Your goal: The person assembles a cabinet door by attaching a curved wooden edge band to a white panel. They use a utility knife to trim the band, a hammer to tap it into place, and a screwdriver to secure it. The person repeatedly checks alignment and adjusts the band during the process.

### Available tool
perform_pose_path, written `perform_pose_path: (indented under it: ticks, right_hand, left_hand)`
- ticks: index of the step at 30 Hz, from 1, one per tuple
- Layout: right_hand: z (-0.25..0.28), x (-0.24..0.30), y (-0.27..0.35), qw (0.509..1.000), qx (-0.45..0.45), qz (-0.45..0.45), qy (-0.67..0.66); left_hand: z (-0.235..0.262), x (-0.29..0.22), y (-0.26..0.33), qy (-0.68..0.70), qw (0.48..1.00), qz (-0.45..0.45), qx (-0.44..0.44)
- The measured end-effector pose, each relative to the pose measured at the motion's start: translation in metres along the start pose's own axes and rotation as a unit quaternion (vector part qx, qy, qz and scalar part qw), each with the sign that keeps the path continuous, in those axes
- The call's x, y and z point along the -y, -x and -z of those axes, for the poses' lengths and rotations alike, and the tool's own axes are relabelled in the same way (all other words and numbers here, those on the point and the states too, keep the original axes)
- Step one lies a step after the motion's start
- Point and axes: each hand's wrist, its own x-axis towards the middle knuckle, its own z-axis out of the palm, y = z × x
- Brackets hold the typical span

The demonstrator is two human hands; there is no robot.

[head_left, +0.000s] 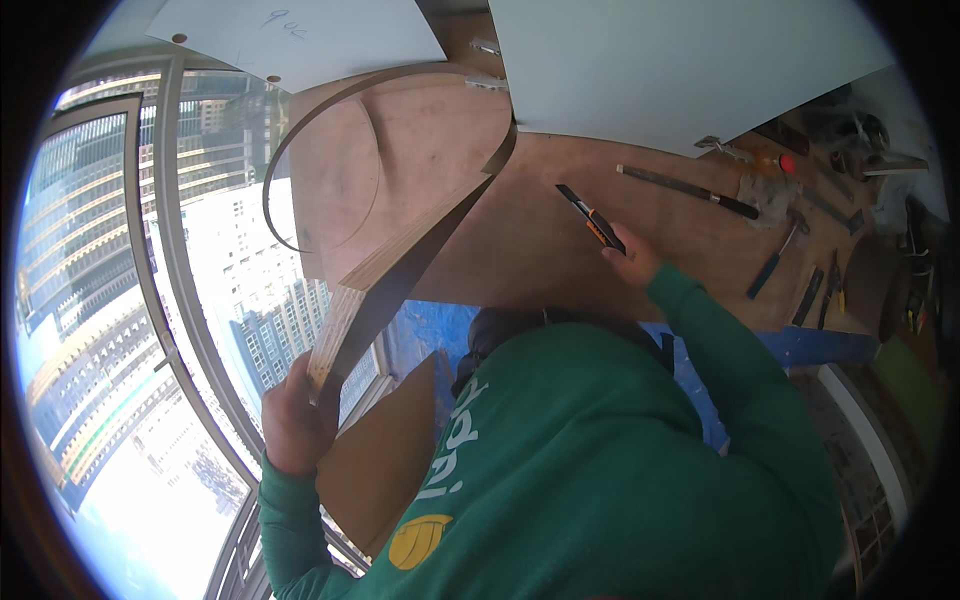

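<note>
Head view: your left hand [300, 425] gripped the board [388, 290] at 8 o'clock, right hand [632, 256] held a cutter [592, 218] at 2, and the curly strip [503, 150] looked untrimmed.

One left hand [298, 420] at eight o'clock and one right hand [637, 262] toward three, two in all. One utility knife [597, 226] and one black-handled flat tool [690, 191] at two; one hammer [770, 266] at three; one long board [405, 246] at ten. One white panel [310, 35] at eleven, a second panel [680, 70] between one and two, total two.
</note>
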Motion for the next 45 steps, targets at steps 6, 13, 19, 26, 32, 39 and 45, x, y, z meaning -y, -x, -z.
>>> perform_pose_path:
  ticks: [6,13,19,26,32,39,45]
  right_hand:
    - [0.005,0.018,0.028,0.994,0.008,-0.080,0.067]
    - [-0.003,0.070,0.029,0.988,0.027,-0.106,0.113]
    - [-0.025,0.078,-0.002,0.989,0.084,-0.001,0.125]
    - [-0.056,0.120,-0.041,0.969,0.120,0.050,0.211]
    - [-0.072,0.120,-0.059,0.958,0.093,0.116,0.244]
    - [-0.076,0.119,-0.061,0.950,0.103,0.083,0.283]
    - [-0.079,0.111,-0.064,0.956,0.124,0.087,0.250]
  left_hand:
    - [-0.001,0.023,-0.003,-0.046,0.999,-0.012,0.013]
    - [0.000,0.064,0.002,-0.076,0.995,0.022,0.060]
    - [0.002,0.074,-0.005,-0.047,0.998,0.015,0.038]
    - [-0.007,0.066,-0.016,0.056,0.997,0.033,-0.027]
    - [-0.008,0.051,-0.035,0.070,0.996,-0.015,-0.049]
    - [-0.008,0.053,-0.048,0.053,0.995,-0.079,-0.042]
    - [-0.011,0.050,-0.053,0.049,0.990,-0.110,-0.069]
